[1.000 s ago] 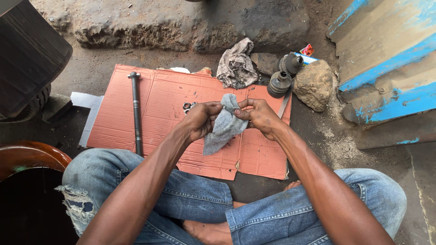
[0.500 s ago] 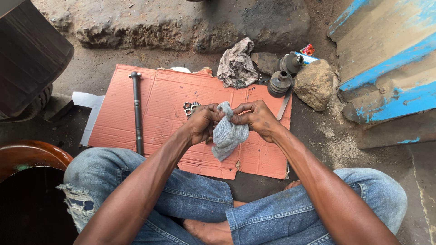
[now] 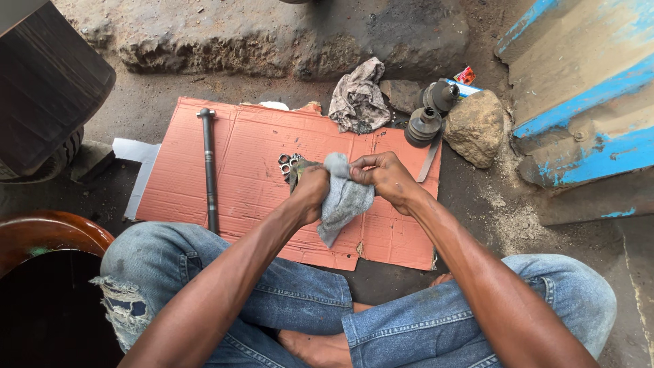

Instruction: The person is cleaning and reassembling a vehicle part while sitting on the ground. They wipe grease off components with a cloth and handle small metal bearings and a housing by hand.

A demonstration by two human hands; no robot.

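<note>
Rag (image 3: 344, 197) bunched between left hand (image 3: 310, 191) and right hand (image 3: 385, 177).

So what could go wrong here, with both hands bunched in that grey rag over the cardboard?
1. The small metal rings lie loose just beyond the left hand; a swing of the grey rag might flick them off the cardboard into the dirt.
2. Whatever the right hand works at is hidden in the cloth, so a slip could drop it unseen.
3. The long rod by the left knee could roll if nudged.
</note>
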